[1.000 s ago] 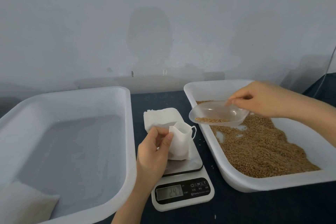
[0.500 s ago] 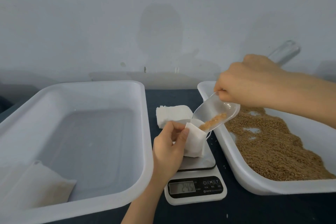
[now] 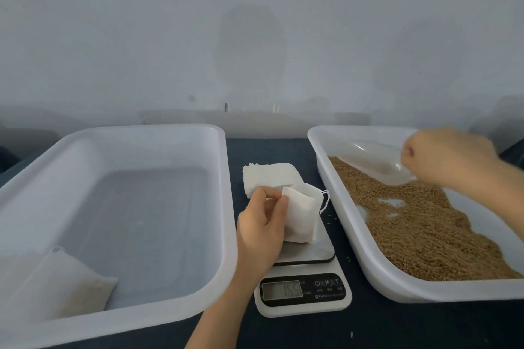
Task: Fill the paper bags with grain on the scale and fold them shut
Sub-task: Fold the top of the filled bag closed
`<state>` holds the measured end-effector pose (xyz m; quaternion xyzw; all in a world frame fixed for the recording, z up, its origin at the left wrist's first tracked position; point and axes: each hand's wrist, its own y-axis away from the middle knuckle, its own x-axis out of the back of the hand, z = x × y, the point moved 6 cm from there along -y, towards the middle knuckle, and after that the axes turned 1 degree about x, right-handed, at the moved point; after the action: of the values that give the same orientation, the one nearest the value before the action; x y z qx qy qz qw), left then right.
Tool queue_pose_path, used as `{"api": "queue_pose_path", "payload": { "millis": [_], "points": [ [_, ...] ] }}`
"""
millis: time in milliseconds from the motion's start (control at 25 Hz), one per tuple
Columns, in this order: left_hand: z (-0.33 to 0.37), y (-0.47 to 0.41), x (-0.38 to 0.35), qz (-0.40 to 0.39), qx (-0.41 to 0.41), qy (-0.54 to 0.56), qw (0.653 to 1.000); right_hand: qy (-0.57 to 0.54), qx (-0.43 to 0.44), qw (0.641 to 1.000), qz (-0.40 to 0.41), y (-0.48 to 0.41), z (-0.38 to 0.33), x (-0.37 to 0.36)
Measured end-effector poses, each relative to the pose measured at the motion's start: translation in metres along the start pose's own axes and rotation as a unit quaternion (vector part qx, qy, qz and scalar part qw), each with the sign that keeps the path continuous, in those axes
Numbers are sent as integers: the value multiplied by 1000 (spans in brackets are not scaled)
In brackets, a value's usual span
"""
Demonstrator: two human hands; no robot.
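Note:
A small white bag point(image 3: 302, 215) with a drawstring stands on the steel plate of the digital scale point(image 3: 303, 289). My left hand point(image 3: 262, 231) pinches the bag's upper left edge and holds it upright. My right hand point(image 3: 448, 157) grips the handle of a clear plastic scoop point(image 3: 377, 160), which lies low over the far end of the brown grain point(image 3: 419, 224) in the right white tray point(image 3: 368, 261). A stack of flat unfilled bags point(image 3: 269, 177) lies behind the scale.
A large white tray point(image 3: 224, 207) sits on the left with one filled bag point(image 3: 56, 286) in its near left corner. The dark blue table cloth point(image 3: 397, 326) shows between and in front of the trays. A grey wall stands close behind.
My right hand has swung the scoop from above the bag's mouth back to the far end of the grain tray. The scale reading has changed. My left hand still holds the bag.

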<state>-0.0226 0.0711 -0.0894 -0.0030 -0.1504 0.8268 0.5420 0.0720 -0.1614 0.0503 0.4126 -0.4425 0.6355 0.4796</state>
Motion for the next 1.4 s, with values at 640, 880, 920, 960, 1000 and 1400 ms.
{"api": "queue_pose_path", "payload": {
  "millis": [640, 880, 920, 960, 1000, 1400],
  "points": [
    [-1, -2, 0, -2, 10, 12, 1000, -388, 227, 889, -88, 30, -97, -38],
    [-10, -3, -4, -56, 46, -23, 997, -409, 181, 891, -74, 25, -110, -57],
    [-11, -4, -2, -46, 49, -20, 998, -422, 174, 887, -68, 26, -109, -57],
    [-13, -5, 0, -36, 50, -14, 998, -419, 170, 889, -71, 28, -110, -58],
    [-14, -5, 1, -29, 47, -7, 998, -404, 171, 896, -73, 30, -112, -59],
    [-13, -2, 4, -24, 38, 4, 999, -357, 206, 910, -42, 34, -118, -53]
  ]
}}
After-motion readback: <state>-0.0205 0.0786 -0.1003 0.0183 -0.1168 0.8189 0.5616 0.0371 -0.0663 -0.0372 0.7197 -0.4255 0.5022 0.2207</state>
